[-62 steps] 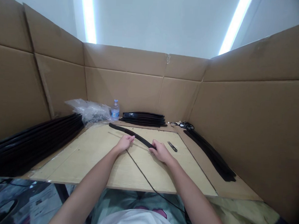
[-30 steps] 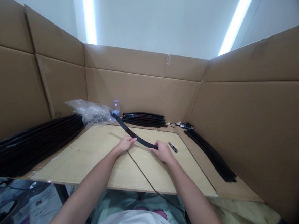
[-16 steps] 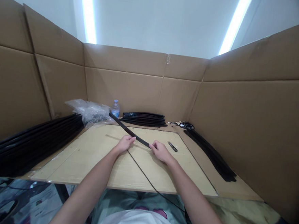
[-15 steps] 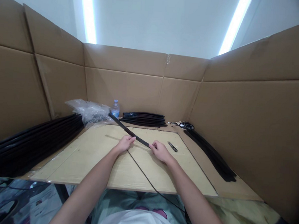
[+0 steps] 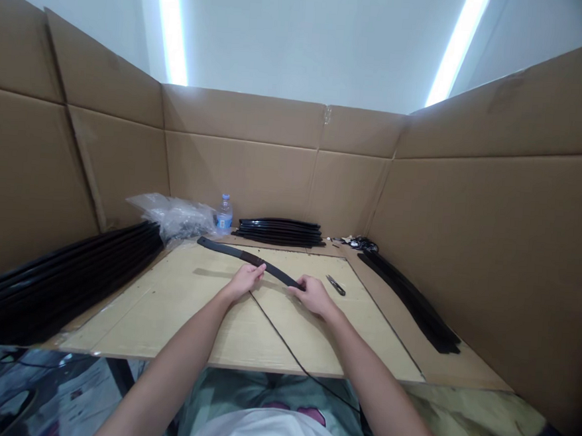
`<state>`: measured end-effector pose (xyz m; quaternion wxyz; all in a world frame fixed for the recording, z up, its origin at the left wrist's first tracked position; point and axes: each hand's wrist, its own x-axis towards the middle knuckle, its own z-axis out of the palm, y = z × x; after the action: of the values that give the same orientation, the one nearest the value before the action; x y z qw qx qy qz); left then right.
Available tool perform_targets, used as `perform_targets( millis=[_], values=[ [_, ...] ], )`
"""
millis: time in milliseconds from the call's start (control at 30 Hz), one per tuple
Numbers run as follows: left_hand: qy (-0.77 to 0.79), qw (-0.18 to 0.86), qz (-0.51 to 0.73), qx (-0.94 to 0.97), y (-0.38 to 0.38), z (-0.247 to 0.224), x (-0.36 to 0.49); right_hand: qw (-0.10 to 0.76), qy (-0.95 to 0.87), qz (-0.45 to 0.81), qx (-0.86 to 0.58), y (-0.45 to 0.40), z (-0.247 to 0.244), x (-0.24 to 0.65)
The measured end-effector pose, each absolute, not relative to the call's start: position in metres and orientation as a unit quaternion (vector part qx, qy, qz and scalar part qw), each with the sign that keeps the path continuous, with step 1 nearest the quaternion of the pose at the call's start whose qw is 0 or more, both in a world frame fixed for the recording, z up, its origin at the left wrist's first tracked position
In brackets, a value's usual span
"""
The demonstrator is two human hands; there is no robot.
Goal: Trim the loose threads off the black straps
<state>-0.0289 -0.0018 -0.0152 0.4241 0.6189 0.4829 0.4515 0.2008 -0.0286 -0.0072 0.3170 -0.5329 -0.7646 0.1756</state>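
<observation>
A long, slightly curved black strip (image 5: 229, 249) is held above the pale board (image 5: 175, 303), with a darker band around its middle. My left hand (image 5: 245, 280) pinches the strip near that band. The strip's right end is gripped by my right hand (image 5: 311, 294), fingers closed round it. From beneath my left hand a thin black cord (image 5: 282, 340) runs down over the board's front edge towards my lap. Small dark snips (image 5: 336, 285) lie on the board to the right of my right hand.
Black strips are piled at the left (image 5: 68, 269), stacked at the back (image 5: 280, 232) and laid at the right (image 5: 409, 299). A plastic bag (image 5: 176, 216), a water bottle (image 5: 225, 213) and a tangle of dark cord (image 5: 361, 243) sit at the back. Cardboard walls (image 5: 239, 168) surround the table.
The strip has turned in my hands, its left end now lower, further left and showing a broader face. My right hand has closed further round the right end.
</observation>
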Motion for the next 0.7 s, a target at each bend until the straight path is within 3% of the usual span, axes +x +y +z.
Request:
perform_targets(
  millis=[300, 700],
  values=[
    [0.433, 0.495, 0.452, 0.602, -0.002, -0.018, -0.027, 0.321, -0.765, 0.141, -0.54, -0.028, -0.005, 0.205],
    [0.404, 0.538, 0.48, 0.563, 0.002, -0.021, -0.027, 0.333, -0.769, 0.214, -0.502, -0.034, -0.004, 0.198]
  ],
)
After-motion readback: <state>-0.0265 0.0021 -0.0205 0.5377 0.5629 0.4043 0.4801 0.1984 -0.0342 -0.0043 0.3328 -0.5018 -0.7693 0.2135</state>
